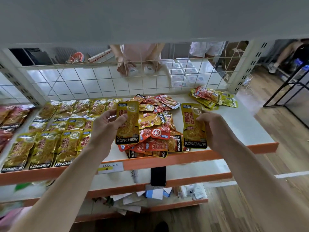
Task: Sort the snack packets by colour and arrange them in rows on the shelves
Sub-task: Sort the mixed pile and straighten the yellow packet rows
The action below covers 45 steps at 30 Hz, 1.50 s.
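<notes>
Left hand (107,126) fingers (122,118) pinch left packet (127,129), right hand (215,129) right packet (194,129), both upright; we figure yellow rows (50,139), frame left, sit nearer left hand.

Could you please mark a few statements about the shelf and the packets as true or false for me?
1. The left hand grips the left packet and the right hand grips the right packet; both packets are yellow. True.
2. The yellow rows lie to the right of the mixed pile. False: they lie to its left.
3. A black phone lies on the lower shelf. True.
4. The mixed pile holds only yellow packets. False: orange and yellow ones lie jumbled together in it.
</notes>
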Each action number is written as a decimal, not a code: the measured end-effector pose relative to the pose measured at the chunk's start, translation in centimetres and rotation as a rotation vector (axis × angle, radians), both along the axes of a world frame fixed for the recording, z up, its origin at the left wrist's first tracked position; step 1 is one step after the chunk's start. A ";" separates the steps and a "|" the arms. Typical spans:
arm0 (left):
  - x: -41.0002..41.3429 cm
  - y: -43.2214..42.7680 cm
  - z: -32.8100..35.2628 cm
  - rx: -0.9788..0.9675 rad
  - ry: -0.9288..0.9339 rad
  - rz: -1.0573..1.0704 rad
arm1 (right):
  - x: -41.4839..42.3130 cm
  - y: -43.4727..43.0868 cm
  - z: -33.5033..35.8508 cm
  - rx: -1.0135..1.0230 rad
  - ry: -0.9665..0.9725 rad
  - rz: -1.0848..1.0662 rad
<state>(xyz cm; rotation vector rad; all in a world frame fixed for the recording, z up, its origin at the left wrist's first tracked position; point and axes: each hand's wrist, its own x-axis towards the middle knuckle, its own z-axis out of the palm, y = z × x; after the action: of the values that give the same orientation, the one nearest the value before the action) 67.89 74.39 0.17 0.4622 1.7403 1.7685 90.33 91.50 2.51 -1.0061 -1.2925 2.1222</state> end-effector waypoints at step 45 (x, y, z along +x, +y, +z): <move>-8.7 -14.3 -1.9 -0.164 0.078 0.029 | -12.1 -16.2 -3.1 0.168 -0.101 -0.045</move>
<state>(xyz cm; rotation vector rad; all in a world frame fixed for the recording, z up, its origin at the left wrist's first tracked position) 59.21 60.10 -1.71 0.4426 1.9374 1.6297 78.20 75.33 -0.61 -1.0712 -1.4545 1.9152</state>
